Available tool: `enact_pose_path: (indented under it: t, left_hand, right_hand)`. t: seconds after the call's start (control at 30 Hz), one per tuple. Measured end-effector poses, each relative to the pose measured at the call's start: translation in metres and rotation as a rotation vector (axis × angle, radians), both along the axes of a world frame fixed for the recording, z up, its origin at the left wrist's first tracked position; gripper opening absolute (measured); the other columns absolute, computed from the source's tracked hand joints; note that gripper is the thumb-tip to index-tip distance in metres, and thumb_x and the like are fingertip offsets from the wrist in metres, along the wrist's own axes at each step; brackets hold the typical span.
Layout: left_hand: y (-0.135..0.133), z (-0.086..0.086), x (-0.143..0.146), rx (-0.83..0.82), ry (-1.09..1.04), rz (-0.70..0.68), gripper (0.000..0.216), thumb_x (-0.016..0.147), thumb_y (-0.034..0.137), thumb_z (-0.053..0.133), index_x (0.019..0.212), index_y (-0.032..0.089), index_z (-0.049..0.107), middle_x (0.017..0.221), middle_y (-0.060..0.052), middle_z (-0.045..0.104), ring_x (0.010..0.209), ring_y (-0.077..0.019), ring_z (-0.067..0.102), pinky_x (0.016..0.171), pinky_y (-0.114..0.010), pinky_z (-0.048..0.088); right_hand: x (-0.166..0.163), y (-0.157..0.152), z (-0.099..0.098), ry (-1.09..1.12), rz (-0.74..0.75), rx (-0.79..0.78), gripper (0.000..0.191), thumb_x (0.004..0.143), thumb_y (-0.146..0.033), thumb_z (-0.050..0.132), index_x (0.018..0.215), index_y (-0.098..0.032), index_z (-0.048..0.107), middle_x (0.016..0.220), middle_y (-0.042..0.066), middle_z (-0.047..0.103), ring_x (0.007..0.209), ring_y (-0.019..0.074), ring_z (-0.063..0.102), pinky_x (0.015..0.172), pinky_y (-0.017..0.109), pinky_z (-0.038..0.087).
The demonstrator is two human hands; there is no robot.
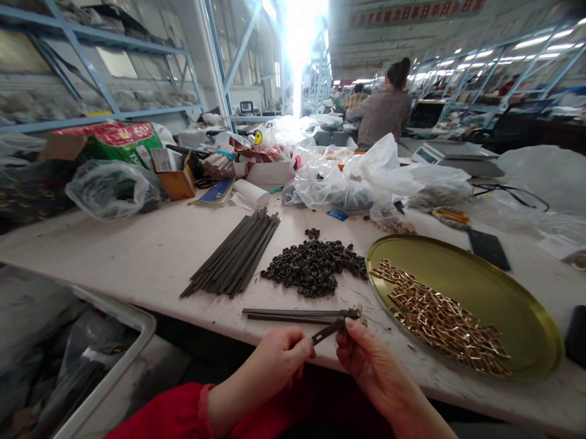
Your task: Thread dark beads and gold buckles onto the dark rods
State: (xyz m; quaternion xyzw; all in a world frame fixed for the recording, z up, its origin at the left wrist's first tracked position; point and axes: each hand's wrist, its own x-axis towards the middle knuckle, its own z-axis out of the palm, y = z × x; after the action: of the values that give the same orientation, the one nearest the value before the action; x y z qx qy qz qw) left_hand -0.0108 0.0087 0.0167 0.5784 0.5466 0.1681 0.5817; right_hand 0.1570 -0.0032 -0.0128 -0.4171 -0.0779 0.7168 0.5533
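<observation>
My left hand (280, 362) pinches the near end of a thin dark metal strip (327, 330), fingers closed on it. At the strip's far tip my right hand (364, 359) has its fingers pressed together; whatever small part is in them is too tiny to make out. Just beyond lie two more dark strips (297, 314) on the white table (129, 252). Behind them sits a heap of small dark rings (314, 265) and a bundle of long dark strips (236, 254). To the right, a round brass-coloured tray (520, 300) holds several small gold clips (443, 320).
Clear plastic bags (349, 178), boxes (175, 179) and a scale (440, 151) crowd the table's far side. A dark phone-like slab (488, 248) lies by the tray. A grey bin (86, 364) stands at my left. A person (383, 109) sits with their back to me further off.
</observation>
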Motion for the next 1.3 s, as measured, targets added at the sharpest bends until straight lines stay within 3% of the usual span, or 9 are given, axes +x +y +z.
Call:
enact_pose_path:
  t: [0.13,0.23,0.33,0.53,0.73,1.03,1.23,1.3]
  left_hand:
    - [-0.001,0.005,0.000,0.082,0.090,-0.046,0.025,0.079,0.030,0.038,0.061,0.017,0.048,0.046,0.006,0.044,0.038,-0.0076,0.040,0.039,-0.017,0.028]
    - [-0.001,0.008,0.001,0.112,0.060,-0.091,0.025,0.081,0.032,0.037,0.069,0.016,0.053,0.049,0.006,0.046,0.041,-0.0088,0.043,0.041,-0.018,0.030]
    - [0.000,0.010,0.003,0.164,0.067,-0.117,0.027,0.082,0.034,0.038,0.073,0.016,0.056,0.050,0.006,0.045,0.045,-0.0093,0.042,0.044,-0.019,0.029]
    - [0.002,0.012,0.005,0.312,0.183,-0.101,0.022,0.078,0.025,0.039,0.058,0.017,0.045,0.054,0.006,0.041,0.054,-0.0092,0.038,0.048,-0.020,0.024]
    - [-0.002,0.017,0.005,0.332,0.247,-0.145,0.023,0.077,0.023,0.039,0.054,0.017,0.040,0.052,0.007,0.037,0.052,-0.0086,0.035,0.048,-0.021,0.021]
    - [-0.002,0.016,0.007,0.358,0.280,-0.218,0.030,0.083,0.028,0.038,0.061,0.016,0.055,0.054,0.004,0.046,0.051,-0.0100,0.039,0.048,-0.022,0.020]
    - [-0.008,0.015,0.009,0.365,0.250,-0.293,0.030,0.085,0.027,0.037,0.070,0.017,0.060,0.065,0.000,0.060,0.060,-0.0127,0.050,0.054,-0.021,0.029]
    - [-0.009,0.015,0.006,0.301,0.231,-0.330,0.029,0.086,0.029,0.036,0.074,0.017,0.060,0.066,0.000,0.060,0.059,-0.0131,0.051,0.053,-0.021,0.031]
  right_hand:
    - [-0.003,-0.003,0.003,-0.104,0.003,0.063,0.030,0.057,-0.024,0.080,0.083,-0.020,0.066,0.061,-0.006,0.062,0.053,0.0055,0.056,0.052,0.014,0.048]
    - [-0.006,-0.007,0.003,-0.188,0.078,0.112,0.032,0.060,-0.026,0.079,0.089,-0.019,0.067,0.067,-0.004,0.066,0.056,0.0062,0.057,0.056,0.015,0.048]
    - [-0.008,-0.010,0.002,-0.133,0.114,0.122,0.030,0.061,-0.025,0.079,0.087,-0.019,0.067,0.071,-0.003,0.068,0.058,0.0070,0.060,0.059,0.017,0.050]
    - [-0.005,-0.011,-0.002,-0.034,0.089,0.066,0.033,0.059,-0.022,0.080,0.089,-0.018,0.064,0.071,-0.001,0.069,0.062,0.0084,0.063,0.062,0.018,0.052]
    - [-0.005,-0.010,-0.003,-0.056,0.096,0.072,0.034,0.059,-0.024,0.080,0.088,-0.018,0.064,0.069,-0.001,0.068,0.060,0.0087,0.063,0.062,0.019,0.051]
    - [-0.006,-0.017,-0.015,-0.151,0.170,0.179,0.027,0.066,-0.027,0.076,0.089,-0.020,0.063,0.071,-0.003,0.067,0.063,0.0085,0.059,0.063,0.020,0.046]
    - [-0.005,-0.024,-0.024,-0.181,0.266,0.215,0.024,0.068,-0.025,0.073,0.088,-0.018,0.062,0.064,-0.003,0.065,0.061,0.0085,0.057,0.062,0.020,0.042]
    - [0.003,-0.022,-0.022,-0.208,0.269,0.204,0.025,0.069,-0.026,0.073,0.089,-0.018,0.061,0.063,-0.002,0.065,0.060,0.0089,0.057,0.061,0.021,0.041]
